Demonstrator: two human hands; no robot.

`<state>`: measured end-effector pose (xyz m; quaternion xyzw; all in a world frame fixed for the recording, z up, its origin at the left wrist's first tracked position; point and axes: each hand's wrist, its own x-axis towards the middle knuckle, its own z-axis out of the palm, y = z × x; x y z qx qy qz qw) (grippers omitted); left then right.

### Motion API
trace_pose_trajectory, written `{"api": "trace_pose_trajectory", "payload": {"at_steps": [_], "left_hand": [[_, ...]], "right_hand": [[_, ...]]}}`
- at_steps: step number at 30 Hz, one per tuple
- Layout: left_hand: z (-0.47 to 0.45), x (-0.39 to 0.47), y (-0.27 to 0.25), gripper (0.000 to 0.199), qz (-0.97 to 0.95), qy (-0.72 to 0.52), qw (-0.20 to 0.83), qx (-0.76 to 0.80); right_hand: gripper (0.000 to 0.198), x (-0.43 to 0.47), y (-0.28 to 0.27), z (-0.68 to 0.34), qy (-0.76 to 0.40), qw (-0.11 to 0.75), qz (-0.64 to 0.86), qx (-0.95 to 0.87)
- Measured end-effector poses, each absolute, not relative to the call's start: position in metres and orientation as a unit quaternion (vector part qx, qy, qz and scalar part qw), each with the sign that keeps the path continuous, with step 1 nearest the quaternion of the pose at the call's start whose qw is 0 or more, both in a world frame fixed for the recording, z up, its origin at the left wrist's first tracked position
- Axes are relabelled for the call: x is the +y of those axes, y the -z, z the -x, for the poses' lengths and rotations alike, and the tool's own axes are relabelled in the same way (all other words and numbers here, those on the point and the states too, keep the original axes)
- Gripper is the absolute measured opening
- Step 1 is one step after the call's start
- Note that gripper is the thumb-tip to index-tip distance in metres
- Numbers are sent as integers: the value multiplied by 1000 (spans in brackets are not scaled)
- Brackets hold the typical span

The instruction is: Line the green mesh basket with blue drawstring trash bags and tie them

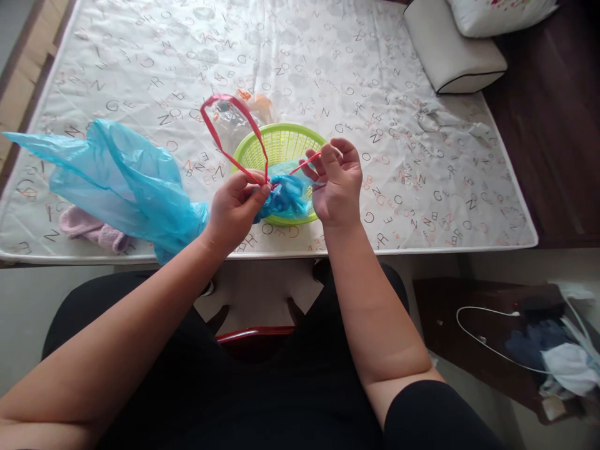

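My left hand [238, 205] is closed around the bunched neck of a blue plastic bag [126, 178], with a pink-red ribbon [213, 128] pinched at its thumb and forefinger. The ribbon rises in a loop above that hand. Its other stretch runs taut to my right hand [338, 184], whose fingers are closed on it. Between the hands lies a crumpled, gathered part of the bag, over a lime-green plastic basket [285, 129]. The bag's wide, loose part spreads to the left across the mattress.
The mattress [422, 187] has a letter-print cover. A lilac sock-like cloth [94, 228] lies at the left, partly under the bag. Clear plastic packaging [233, 122] sits behind the basket. A cream pillow [452, 50] is at the back right; a white cable [487, 340] lies at the lower right.
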<state>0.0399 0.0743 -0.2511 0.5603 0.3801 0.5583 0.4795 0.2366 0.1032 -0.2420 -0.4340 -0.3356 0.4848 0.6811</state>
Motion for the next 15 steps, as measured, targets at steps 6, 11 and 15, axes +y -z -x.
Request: {"api": "trace_pose_trajectory", "payload": {"at_steps": [6,11,15], "left_hand": [[-33,87,258,41,-480,-603,490,407],[-18,101,273,33,-459,-583,514,430],[12,120,286,29,-441,-590,507,448]], "right_hand": [[33,109,243,-249,-468,712,463,-243],[32,116,251,-263,-462,732,459,-200],[25,119,252,-291,-433,713,512,-202]]}}
